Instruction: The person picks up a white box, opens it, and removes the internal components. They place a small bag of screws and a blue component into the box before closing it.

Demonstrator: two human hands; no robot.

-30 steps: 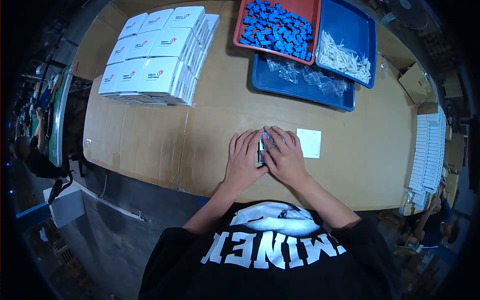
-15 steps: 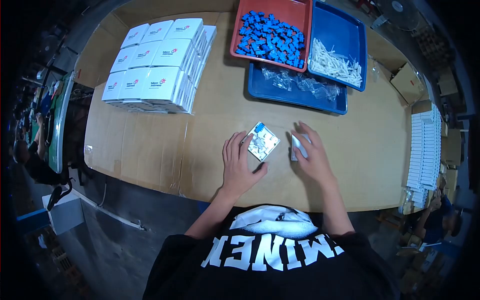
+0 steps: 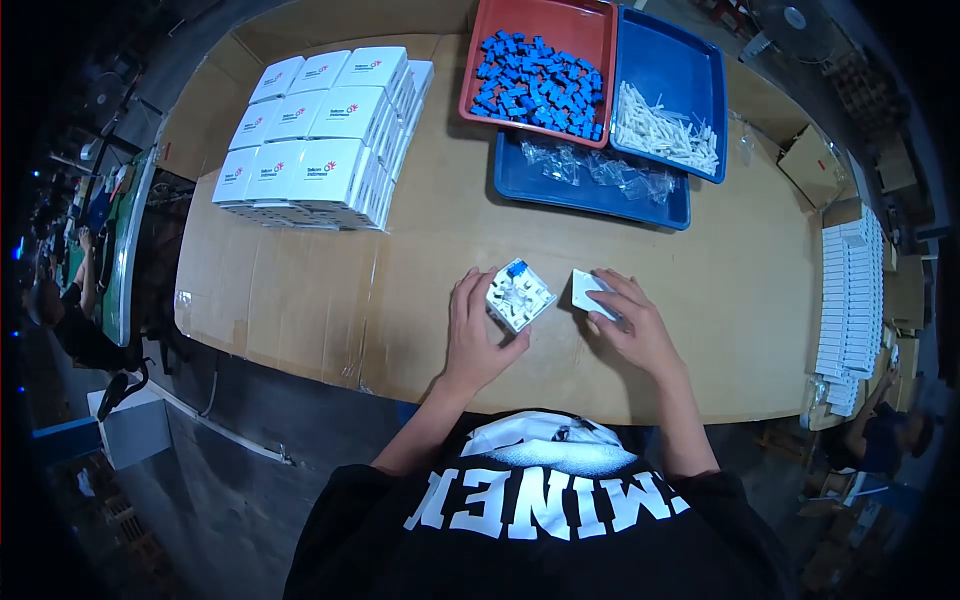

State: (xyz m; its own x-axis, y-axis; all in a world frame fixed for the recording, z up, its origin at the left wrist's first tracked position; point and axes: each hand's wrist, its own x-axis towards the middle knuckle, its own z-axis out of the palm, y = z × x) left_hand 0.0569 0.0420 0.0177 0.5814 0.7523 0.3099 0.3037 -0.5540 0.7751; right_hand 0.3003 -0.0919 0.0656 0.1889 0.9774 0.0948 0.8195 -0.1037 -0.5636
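My left hand grips a small white square plastic housing by its left and lower sides. Its inner side faces up, with a blue connector at the top corner and a clear plastic bag and white parts inside. To the right, my right hand has its fingers closed over a flat white square cover, whose right part lies hidden under the fingers. A gap separates the cover from the housing. Both hands are low over the cardboard-covered table.
A red tray of blue connectors and a blue tray of white sticks rest over another blue tray with clear bags. Printed white boxes are stacked left; white pieces are piled right. Other people sit beyond both sides.
My right hand has closed on the cover and brought it slightly left and up, turning it. My left hand has taken a firmer grip on the housing, which is now tilted.
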